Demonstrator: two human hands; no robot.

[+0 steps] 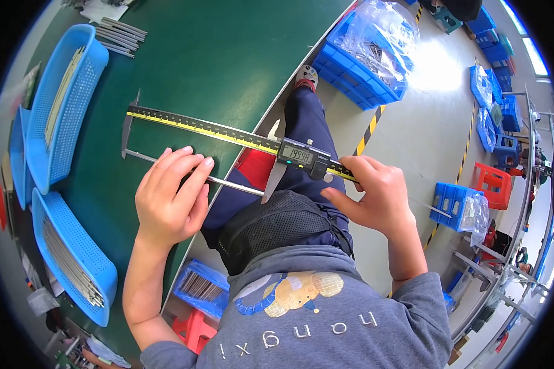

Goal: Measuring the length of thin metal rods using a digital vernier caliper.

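A long digital caliper [203, 128], with a dark display unit and a yellow-marked scale, slants across the table edge and over my lap. My right hand [378, 195] grips its right end, fingers at the scale bar and thumb below, near the small wheel. Between the caliper's long jaws lies a thin metal rod [237, 185], one end by the far-left jaw and the other by the sliding jaw. My left hand [171, 200] is closed over the middle of the rod, fingers covering that stretch. Both rod ends appear to meet the jaws.
The green table [184, 55] carries a loose bundle of rods [118, 35] and blue baskets holding rods, one of them a perforated basket [83, 92]. A blue crate [357, 71] with plastic bags stands beyond the table edge. Further right are a red stool [493, 184] and shelving.
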